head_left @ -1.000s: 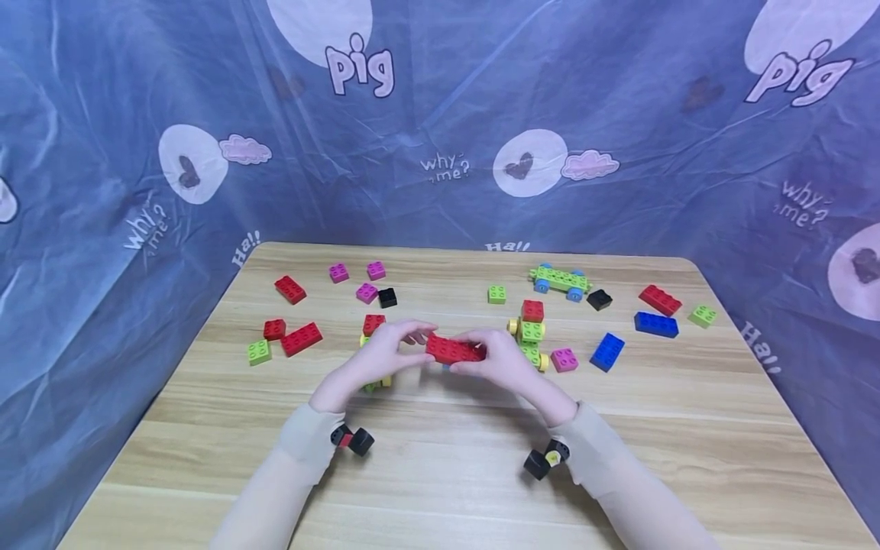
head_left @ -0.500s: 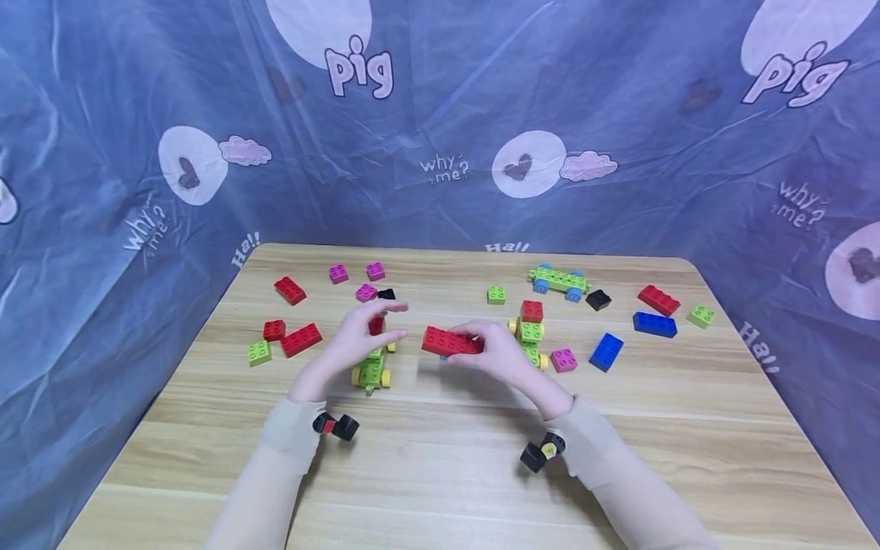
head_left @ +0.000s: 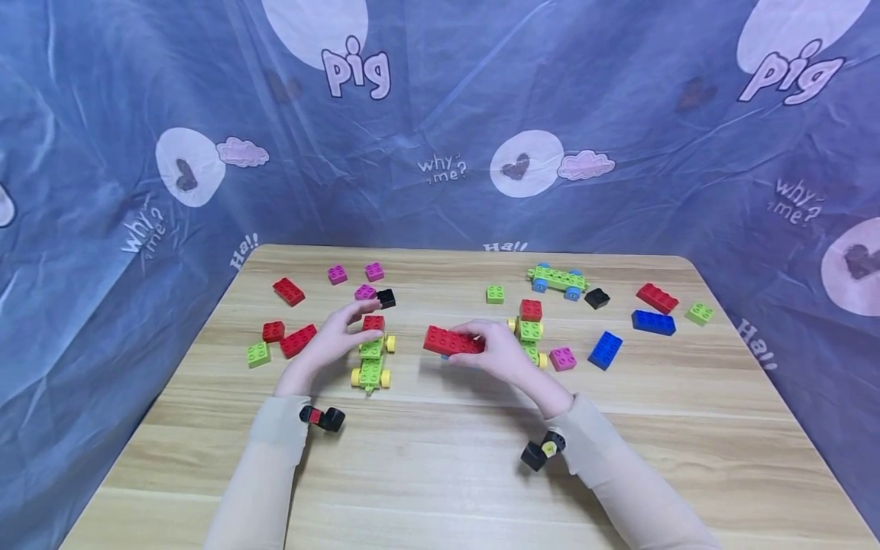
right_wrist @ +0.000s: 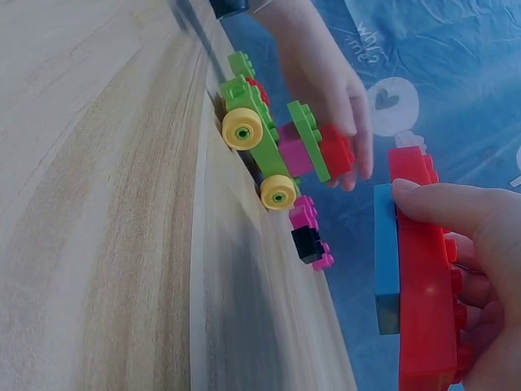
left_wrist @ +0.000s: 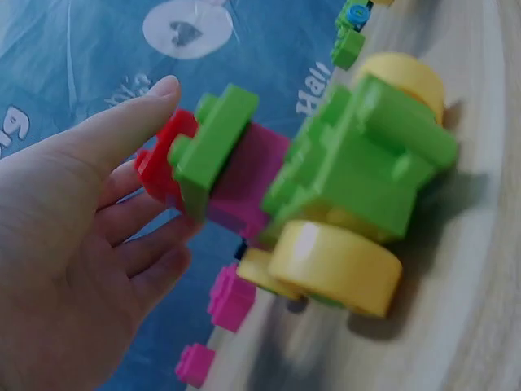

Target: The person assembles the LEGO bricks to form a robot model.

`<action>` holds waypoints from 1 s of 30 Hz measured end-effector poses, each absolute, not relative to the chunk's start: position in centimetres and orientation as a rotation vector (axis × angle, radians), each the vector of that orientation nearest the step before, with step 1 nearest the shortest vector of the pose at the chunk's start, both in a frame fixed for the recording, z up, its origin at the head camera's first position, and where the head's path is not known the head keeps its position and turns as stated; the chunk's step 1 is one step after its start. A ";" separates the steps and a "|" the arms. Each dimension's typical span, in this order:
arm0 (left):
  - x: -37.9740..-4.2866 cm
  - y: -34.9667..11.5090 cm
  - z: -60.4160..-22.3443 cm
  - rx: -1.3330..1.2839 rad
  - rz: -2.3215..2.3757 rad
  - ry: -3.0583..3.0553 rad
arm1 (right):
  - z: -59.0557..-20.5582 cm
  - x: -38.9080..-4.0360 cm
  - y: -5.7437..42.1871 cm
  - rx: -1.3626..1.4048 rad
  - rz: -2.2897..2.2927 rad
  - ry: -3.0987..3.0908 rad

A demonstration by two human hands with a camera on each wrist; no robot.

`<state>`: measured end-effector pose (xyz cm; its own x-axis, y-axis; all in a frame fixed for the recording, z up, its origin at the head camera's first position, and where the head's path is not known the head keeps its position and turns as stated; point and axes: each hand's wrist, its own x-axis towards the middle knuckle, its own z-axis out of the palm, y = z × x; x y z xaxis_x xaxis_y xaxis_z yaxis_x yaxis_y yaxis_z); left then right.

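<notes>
My right hand (head_left: 505, 355) grips a long red toy brick (head_left: 443, 341) above the table. A blue brick (right_wrist: 387, 265) lies against the red one's underside in the right wrist view. My left hand (head_left: 328, 342) is spread beside the left toy car, a green base (head_left: 371, 372) on yellow wheels. Stacked on that car are a magenta brick (left_wrist: 251, 175), a green brick (left_wrist: 213, 155) and a red brick (left_wrist: 167, 159) on top. Left thumb and fingers stand on either side of the red top brick; whether they touch it I cannot tell.
A second yellow-wheeled green car (head_left: 530, 342) stands behind my right hand, partly hidden. A green base with blue wheels (head_left: 558, 280) is farther back. Loose bricks lie around, such as a blue brick (head_left: 606, 351), a red brick (head_left: 299, 341) and a black brick (head_left: 386, 298).
My left hand has let go of the long red brick and moved left to the left car's top. The right hand keeps holding the brick in nearly the same place.
</notes>
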<state>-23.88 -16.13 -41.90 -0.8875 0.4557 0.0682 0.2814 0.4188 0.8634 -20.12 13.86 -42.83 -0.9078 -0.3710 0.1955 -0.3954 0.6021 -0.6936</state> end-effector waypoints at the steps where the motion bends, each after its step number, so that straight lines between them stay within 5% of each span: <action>1: -23.7 -16.1 -41.6 0.638 1.463 2.482 | -42.9 -20.1 13.9 0.665 1.218 -2.784; 9: -25.7 -17.3 -45.4 0.581 1.452 2.475 | -43.1 -20.2 13.8 0.647 1.217 -2.788; 30: -26.1 -18.0 -46.3 0.507 1.422 2.507 | -43.3 -20.6 13.8 0.637 1.246 -2.790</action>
